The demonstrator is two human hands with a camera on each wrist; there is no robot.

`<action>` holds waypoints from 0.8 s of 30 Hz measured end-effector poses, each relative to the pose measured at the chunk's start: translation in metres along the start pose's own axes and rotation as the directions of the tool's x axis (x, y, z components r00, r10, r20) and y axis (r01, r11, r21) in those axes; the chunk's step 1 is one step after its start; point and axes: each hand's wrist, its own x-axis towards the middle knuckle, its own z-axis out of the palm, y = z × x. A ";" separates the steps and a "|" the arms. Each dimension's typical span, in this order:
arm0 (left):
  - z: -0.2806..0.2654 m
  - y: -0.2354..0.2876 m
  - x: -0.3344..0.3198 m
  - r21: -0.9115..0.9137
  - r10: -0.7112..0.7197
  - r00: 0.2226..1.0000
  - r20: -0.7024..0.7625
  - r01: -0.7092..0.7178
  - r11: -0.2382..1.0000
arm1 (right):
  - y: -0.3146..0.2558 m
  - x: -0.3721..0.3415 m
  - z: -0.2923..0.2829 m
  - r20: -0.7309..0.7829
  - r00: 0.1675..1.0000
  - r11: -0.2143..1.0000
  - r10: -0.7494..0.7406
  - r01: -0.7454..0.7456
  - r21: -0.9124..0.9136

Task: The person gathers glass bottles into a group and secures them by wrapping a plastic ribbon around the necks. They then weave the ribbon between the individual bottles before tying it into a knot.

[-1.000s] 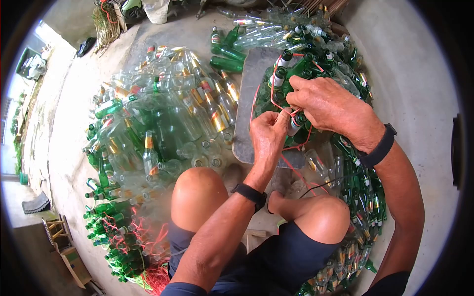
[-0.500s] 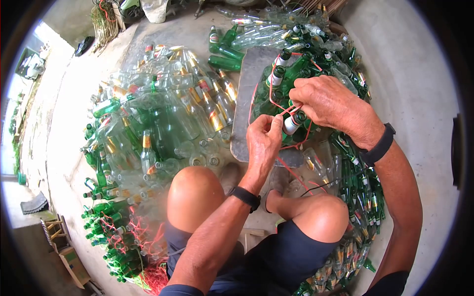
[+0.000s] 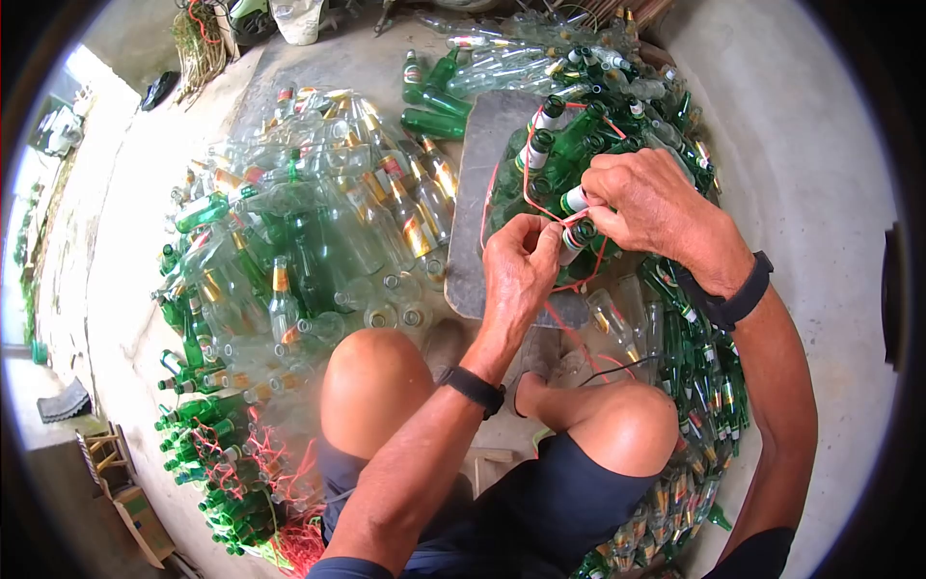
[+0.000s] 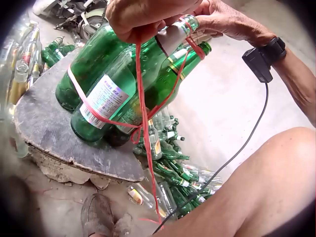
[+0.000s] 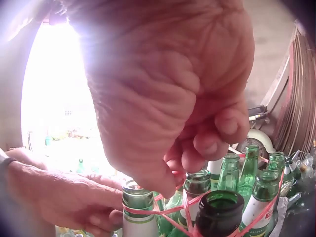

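Several green bottles stand upright in a bundle on a dark, worn board. Red plastic string circles their lower bodies and also runs around their necks. At the near side of the bundle, my left hand pinches the string between thumb and fingertips, and a strand hangs from it past the board's edge. My right hand is just over the bottle necks, with thumb and curled fingers pinching the string beside a white-labelled neck. Both hands are close together.
Clear and green bottles lie piled on the left, with more green ones along the right wall. Tangled red string lies at the lower left. A black cable runs from the right wrist camera past the knee.
My right hand has shifted slightly right over the necks, and a white-labelled neck beside its fingers now shows. My left hand keeps its pinch near the same bottle.
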 end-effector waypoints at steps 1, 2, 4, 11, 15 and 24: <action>-0.001 -0.001 -0.001 -0.020 -0.011 1.000 0.015 0.011 1.000 | 0.000 -0.001 0.000 -0.008 1.000 1.000 0.008 -0.008 -0.003; -0.002 -0.002 -0.003 -0.022 -0.011 1.000 0.016 0.012 1.000 | 0.001 -0.002 0.000 -0.015 1.000 1.000 0.017 -0.018 -0.008; -0.008 0.002 -0.007 0.089 -0.075 0.996 0.045 0.071 0.994 | 0.002 -0.006 -0.001 0.007 0.999 0.999 0.039 -0.039 -0.018; -0.008 -0.018 -0.013 0.012 -0.111 0.994 -0.021 0.111 0.994 | -0.006 -0.015 0.009 -0.158 0.981 0.979 0.113 -0.082 0.188; -0.004 -0.008 -0.006 0.009 -0.070 0.996 -0.049 0.070 0.998 | -0.005 -0.019 0.018 -0.213 0.959 0.907 0.188 -0.086 0.413; 0.006 0.005 -0.002 -0.024 -0.059 0.998 -0.026 0.058 0.998 | 0.006 -0.027 0.016 0.000 0.918 0.659 0.396 -0.284 0.696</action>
